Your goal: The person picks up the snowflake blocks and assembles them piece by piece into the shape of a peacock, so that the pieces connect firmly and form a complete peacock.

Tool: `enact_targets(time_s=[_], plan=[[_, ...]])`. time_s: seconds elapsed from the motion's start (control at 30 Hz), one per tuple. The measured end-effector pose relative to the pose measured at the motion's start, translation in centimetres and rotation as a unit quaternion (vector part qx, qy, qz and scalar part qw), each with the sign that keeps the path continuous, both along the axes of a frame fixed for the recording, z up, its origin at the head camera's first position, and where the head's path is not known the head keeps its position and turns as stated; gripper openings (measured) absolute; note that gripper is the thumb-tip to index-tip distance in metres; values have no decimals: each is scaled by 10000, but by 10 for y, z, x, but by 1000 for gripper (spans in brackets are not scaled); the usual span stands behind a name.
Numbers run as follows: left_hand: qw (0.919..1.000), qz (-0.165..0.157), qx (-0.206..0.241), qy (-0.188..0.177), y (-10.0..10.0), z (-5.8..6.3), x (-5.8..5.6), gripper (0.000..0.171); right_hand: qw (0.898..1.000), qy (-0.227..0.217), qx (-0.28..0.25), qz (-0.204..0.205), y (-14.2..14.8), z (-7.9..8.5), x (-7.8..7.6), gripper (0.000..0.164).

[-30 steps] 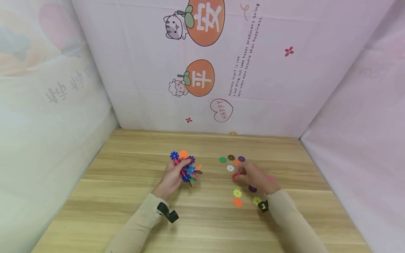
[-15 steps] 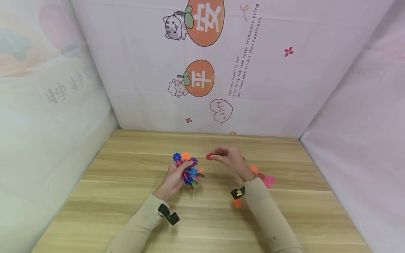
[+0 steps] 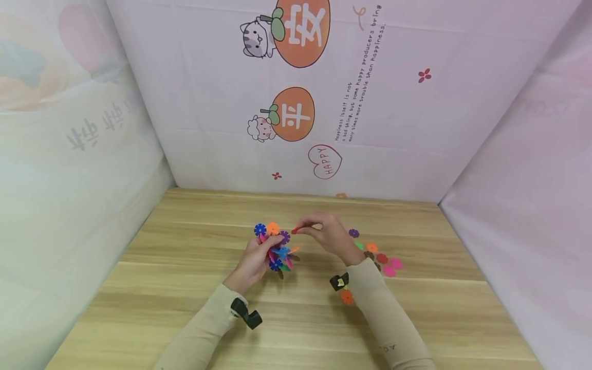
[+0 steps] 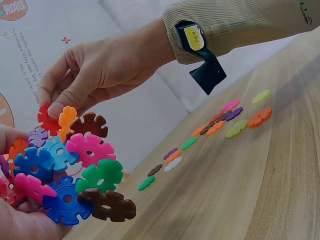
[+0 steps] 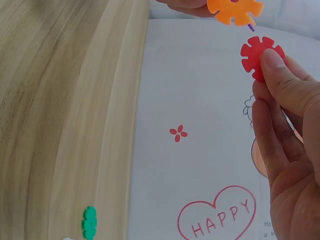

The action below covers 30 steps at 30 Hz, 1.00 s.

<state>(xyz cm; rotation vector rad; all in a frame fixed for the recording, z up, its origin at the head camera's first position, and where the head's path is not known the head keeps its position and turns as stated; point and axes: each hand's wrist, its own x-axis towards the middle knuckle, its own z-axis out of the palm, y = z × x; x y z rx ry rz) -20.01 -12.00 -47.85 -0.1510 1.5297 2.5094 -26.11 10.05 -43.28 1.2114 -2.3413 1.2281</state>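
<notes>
My left hand (image 3: 250, 258) grips a cluster of snowflake discs (image 3: 283, 253), joined by their slots, in blue, pink, purple, green, brown and orange. Its thumb lies across the cluster near a purple disc (image 3: 284, 237). Just right of the cluster, my right hand (image 3: 330, 235) pinches a red snowflake disc (image 5: 254, 49) between thumb and fingers. That disc is seen nearly edge-on in the head view and flat in the right wrist view, close to an orange disc (image 5: 235, 10) of the cluster. In the left wrist view a brown disc (image 4: 107, 206) sticks out at the cluster's lower end.
Loose discs lie scattered on the wooden table (image 3: 296, 329) right of my hands, among them pink (image 3: 389, 271), purple (image 3: 353, 233) and orange (image 3: 347, 297). My right forearm hides some. White printed cloth (image 3: 379, 169) walls the back and both sides.
My right hand has picked up the red disc from the loose ones and brought it left to the cluster, turning it edge-on. My left hand has shifted slightly right with the cluster.
</notes>
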Motion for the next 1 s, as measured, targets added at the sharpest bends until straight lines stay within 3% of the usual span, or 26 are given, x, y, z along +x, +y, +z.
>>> enact_targets(time_s=[0.23,0.43,0.63,0.73,0.83,0.93,1.0], plan=[[9999,-61,-27,-117,2,-1,-1,11,9926,1057,590,118,-8,11,6,9],[9992,-288,-235,113,1,-2,-2,9,9742,2026,979,156,-13,12,9,10],[9971,-603,-334,328,-1,-4,-1,14,9689,2337,776,258,-15,7,9,15],[9970,-619,-345,303,-2,-4,-1,11,9704,2258,768,369,-15,5,8,14],[9975,-618,-258,225,-3,-5,-1,13,9769,1823,1063,337,-9,4,6,15],[9981,-555,-205,171,-3,-5,-3,16,9829,913,1600,-70,6,6,0,20],[9989,-419,-186,91,-4,-5,-4,14,9795,237,1945,-462,22,5,-9,25]])
